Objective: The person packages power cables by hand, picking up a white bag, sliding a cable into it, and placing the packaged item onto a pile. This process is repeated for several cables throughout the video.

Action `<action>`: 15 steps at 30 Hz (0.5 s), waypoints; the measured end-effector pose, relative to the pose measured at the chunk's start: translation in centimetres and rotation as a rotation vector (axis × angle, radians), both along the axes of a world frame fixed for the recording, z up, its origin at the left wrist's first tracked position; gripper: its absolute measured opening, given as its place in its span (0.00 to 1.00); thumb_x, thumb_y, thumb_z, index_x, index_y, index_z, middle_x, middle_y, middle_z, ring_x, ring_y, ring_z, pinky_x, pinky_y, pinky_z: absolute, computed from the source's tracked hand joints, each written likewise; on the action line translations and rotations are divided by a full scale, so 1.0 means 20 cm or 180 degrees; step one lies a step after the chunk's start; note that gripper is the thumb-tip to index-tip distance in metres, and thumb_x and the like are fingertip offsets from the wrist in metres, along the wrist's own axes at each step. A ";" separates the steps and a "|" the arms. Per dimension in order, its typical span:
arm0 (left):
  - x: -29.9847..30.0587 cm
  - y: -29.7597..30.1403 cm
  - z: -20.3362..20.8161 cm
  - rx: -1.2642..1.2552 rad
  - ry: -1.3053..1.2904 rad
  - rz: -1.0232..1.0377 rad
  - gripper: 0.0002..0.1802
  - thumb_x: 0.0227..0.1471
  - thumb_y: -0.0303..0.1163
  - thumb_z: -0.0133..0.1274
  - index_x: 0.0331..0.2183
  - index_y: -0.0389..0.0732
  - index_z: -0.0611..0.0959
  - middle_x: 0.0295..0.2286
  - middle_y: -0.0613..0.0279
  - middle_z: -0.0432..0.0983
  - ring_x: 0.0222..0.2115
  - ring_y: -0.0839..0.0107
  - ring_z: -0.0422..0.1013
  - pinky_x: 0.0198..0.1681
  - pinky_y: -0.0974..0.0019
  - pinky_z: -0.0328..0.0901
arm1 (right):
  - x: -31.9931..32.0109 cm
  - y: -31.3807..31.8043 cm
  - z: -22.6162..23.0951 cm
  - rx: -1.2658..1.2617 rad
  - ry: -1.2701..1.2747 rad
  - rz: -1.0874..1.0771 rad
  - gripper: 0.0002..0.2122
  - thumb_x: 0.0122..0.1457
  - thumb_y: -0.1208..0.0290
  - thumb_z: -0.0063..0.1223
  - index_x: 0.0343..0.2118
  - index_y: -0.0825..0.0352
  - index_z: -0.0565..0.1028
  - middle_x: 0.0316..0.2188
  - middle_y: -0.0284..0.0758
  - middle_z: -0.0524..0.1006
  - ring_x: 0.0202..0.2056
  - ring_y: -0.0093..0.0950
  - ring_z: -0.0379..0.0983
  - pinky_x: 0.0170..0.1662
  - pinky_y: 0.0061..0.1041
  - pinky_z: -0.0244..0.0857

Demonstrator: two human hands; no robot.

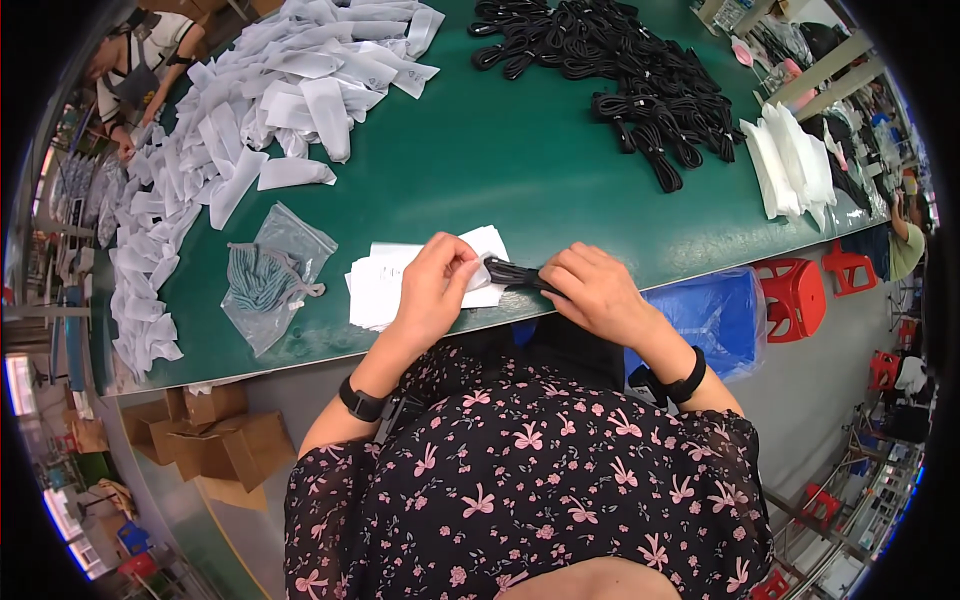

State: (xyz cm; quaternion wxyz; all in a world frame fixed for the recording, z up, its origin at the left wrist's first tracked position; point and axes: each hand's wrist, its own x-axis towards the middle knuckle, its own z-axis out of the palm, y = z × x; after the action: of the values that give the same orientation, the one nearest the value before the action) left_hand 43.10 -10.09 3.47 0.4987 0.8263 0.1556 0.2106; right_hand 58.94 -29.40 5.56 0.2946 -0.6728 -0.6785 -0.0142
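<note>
My right hand (pixel 598 292) grips a coiled black cable (pixel 515 274), its looped end pointing left toward the other hand. Thumb and fingertips of my left hand (pixel 436 288) are pinched together at that looped end. A thin pale edge shows by these fingertips, too small to make out. Beneath both hands lies a stack of flat white sheets or bags (pixel 372 292) with faint print, near the table's front edge. Left of the stack, a clear plastic bag (pixel 312 240) lies with a grey-green striped cloth (pixel 262 278) on or in it.
On the green table (pixel 430 150), white filled sleeves (pixel 300 100) heap at the left and coiled black cables (pixel 620 60) pile at the back right. White packets (pixel 790 165) lie at the right edge. A lined blue bin (pixel 705 315) and red stools (pixel 790 300) stand below. Another person (pixel 150 75) works far left.
</note>
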 end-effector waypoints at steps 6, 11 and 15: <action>0.00 -0.03 0.09 0.1267 -0.0686 -0.0722 0.05 0.45 0.18 0.55 0.27 0.36 0.76 0.29 0.59 0.72 0.32 0.60 0.68 0.35 0.63 0.65 | -0.01 0.02 0.03 -0.1729 0.4408 -0.0695 0.09 0.55 0.72 0.59 0.36 0.68 0.72 0.28 0.35 0.73 0.26 0.28 0.70 0.27 0.26 0.63; 0.01 -0.02 0.12 0.1517 -0.0796 -0.0822 0.06 0.44 0.18 0.56 0.28 0.37 0.77 0.31 0.59 0.73 0.33 0.60 0.68 0.38 0.62 0.64 | -0.05 0.08 -0.04 -0.0269 0.2290 -0.0459 0.12 0.56 0.74 0.60 0.39 0.70 0.70 0.31 0.34 0.74 0.23 0.21 0.67 0.25 0.20 0.62; 0.03 0.00 0.14 0.1124 -0.0770 -0.0389 0.05 0.47 0.20 0.56 0.29 0.37 0.77 0.32 0.58 0.73 0.34 0.63 0.68 0.39 0.64 0.63 | -0.09 0.14 -0.04 0.0768 0.0648 -0.0257 0.14 0.56 0.75 0.61 0.42 0.71 0.69 0.33 0.34 0.74 0.21 0.16 0.66 0.24 0.16 0.61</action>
State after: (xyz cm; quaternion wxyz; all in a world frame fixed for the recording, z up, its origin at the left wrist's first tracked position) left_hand 43.79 -10.00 6.36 0.3731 0.8774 0.0050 0.3016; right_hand 57.16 -26.65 4.70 0.4397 -0.6572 -0.6109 -0.0393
